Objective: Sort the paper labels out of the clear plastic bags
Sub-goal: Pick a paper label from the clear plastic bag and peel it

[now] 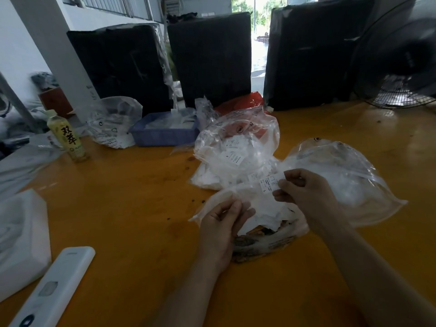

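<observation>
Right hand [304, 192] pinches a paper label [269, 184] above the bag; left hand [220, 226], fingers curled, grips the bag [264, 215] edge.

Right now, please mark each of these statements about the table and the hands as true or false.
1. The right hand pinches a paper label. True.
2. The blue tray stands at the near edge of the table, beside the white remote. False: it stands toward the far side, in front of the black packages; the white remote lies near the front left.
3. The drink bottle lies on its side. False: it stands upright on the table's left part.
4. The left hand holds the edge of a clear plastic bag. True.
5. A fan stands at the far right. True.
</observation>
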Demonstrator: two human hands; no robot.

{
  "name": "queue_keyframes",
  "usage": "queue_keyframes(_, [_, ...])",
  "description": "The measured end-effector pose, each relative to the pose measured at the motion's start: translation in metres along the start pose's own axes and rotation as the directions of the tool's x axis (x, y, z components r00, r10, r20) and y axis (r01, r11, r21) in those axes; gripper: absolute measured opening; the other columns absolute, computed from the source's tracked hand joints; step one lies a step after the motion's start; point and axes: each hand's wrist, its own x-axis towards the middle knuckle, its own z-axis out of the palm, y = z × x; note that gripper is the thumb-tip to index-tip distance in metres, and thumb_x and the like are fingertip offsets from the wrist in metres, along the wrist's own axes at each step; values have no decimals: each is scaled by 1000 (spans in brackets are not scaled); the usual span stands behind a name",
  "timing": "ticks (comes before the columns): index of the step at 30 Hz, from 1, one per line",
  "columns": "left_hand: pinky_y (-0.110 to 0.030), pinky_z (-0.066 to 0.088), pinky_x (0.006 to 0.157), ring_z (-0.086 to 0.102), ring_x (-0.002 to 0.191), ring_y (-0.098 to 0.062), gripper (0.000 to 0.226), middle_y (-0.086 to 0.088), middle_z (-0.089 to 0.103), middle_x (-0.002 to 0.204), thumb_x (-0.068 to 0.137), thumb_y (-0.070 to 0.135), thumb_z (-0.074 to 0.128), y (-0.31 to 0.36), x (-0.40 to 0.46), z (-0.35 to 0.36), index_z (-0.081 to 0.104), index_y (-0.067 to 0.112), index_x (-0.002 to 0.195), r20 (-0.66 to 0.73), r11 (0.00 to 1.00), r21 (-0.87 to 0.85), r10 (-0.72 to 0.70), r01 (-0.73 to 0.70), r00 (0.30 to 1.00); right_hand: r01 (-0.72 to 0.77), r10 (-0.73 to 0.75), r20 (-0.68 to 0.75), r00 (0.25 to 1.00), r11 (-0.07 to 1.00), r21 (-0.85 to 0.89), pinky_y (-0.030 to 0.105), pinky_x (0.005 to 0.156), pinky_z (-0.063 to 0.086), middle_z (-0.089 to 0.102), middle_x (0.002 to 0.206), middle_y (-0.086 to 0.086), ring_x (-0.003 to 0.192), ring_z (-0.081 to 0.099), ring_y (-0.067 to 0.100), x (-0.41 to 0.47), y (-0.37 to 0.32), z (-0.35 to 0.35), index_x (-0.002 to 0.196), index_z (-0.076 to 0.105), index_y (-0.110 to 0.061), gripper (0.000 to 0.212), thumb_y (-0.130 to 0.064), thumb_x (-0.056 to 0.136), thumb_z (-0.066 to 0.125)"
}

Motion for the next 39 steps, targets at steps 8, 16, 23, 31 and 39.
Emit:
queue_keyframes(8, [-28,64,81,78,101,-35,22,-26,78,109,73,8,83,-1,0,0,85,7,95,18,1000,20,4,-5,1000,63,-67,65,996,996,68,31,75,64,76,83,12,79,76,28,-4,-4,3,103,69,-4,12,-8,93,73])
queue_keyframes(16, [-26,63,81,77,105,-33,37,-25,77,114,78,8,79,0,2,2,75,-2,114,6,1000,-22,-16,16,1000,151,-153,129,980,988,25,25,72,62,77,82,10,78,77,25,-7,-6,5,97,68,-8,5,-8,93,72])
queue_keyframes(23, [-28,64,82,78,104,-31,20,-25,77,114,78,9,80,-2,5,1,84,5,97,17,1000,-24,-10,10,1000,192,-170,200,965,977,-94,47,86,61,78,85,7,82,77,24,-6,1,7,99,69,-12,7,-14,94,73])
queue_keyframes(31, [-27,64,78,78,102,-34,34,-22,78,113,77,13,80,1,2,2,77,3,108,-9,1000,-12,-11,11,1000,262,-200,248,948,933,-248,32,80,62,77,85,-6,78,76,13,-5,2,6,96,68,-20,6,-16,94,72])
queue_keyframes(39, [-27,64,71,79,98,-33,32,-18,79,111,83,15,77,-1,2,2,74,4,113,-15,999,41,4,-4,1000,310,-218,289,932,892,-328,22,71,60,75,81,-8,74,74,10,-5,0,4,96,67,-21,7,-16,95,72])
